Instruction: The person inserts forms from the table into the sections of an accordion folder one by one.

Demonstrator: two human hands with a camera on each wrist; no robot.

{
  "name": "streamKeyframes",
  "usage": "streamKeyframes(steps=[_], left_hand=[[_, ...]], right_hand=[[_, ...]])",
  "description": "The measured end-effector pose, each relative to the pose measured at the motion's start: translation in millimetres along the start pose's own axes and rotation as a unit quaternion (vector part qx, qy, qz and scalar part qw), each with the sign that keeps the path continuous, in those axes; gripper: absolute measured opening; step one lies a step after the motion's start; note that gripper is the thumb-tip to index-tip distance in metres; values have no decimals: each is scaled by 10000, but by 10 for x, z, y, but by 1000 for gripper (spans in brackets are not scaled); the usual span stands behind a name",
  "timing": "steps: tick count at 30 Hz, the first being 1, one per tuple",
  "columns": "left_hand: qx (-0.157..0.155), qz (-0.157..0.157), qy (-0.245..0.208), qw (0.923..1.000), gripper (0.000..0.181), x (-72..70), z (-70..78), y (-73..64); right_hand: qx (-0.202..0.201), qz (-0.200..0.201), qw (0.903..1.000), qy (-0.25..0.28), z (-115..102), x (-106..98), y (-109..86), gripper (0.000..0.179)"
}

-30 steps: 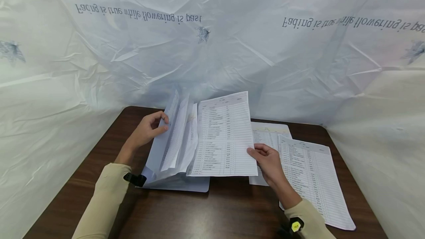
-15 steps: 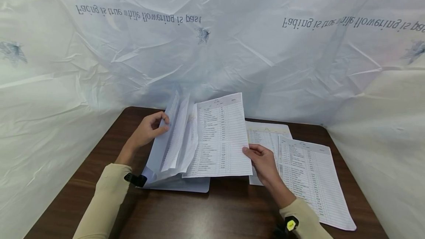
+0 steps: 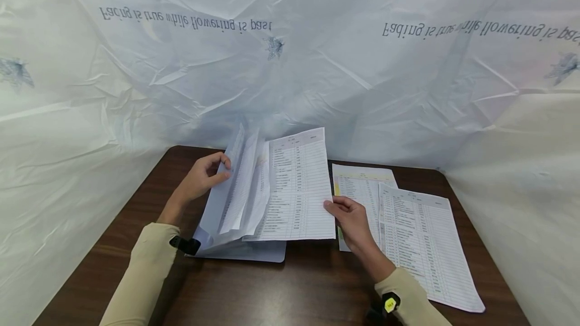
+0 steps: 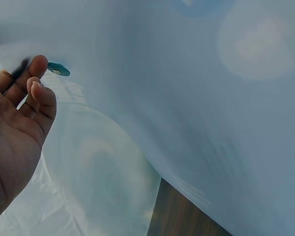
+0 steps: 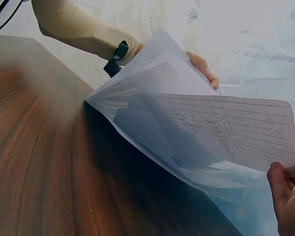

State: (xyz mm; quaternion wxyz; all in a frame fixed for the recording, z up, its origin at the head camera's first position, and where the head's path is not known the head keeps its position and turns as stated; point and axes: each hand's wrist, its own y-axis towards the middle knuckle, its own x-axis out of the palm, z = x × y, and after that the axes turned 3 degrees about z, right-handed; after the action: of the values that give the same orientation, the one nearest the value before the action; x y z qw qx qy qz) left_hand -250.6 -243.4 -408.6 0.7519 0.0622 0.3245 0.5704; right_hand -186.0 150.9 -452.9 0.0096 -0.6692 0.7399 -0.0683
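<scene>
A pale blue translucent document folder stands spread open on the left of the table, with printed sheets inside. My left hand holds its raised cover by the outer edge; in the left wrist view a small teal spot shows on the cover near my fingertips. Between thumb and fingers, my right hand pinches the right edge of a printed list sheet. The left part of this sheet lies between the folder's layers, as the right wrist view shows too; its left edge is hidden behind a page.
Two more printed papers lie at the right: one sheet with yellow marks, partly covered by another list. The dark wooden table meets a white printed plastic curtain at the back and sides.
My right hand has moved left with the sheet, which sits further into the folder. More of the yellow-marked paper shows. My left hand has stayed on the cover.
</scene>
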Motion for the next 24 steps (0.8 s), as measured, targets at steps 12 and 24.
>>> streamKeyframes(steps=[12,24], left_hand=[[22,24,13,10000,10,0,16,-16],[66,49,16,10000,9,-10,15,-25]], right_hand=[[204,-34,9997,-88,30,73,-26,32],[93,-79,9996,-239,7,91,-35,31]])
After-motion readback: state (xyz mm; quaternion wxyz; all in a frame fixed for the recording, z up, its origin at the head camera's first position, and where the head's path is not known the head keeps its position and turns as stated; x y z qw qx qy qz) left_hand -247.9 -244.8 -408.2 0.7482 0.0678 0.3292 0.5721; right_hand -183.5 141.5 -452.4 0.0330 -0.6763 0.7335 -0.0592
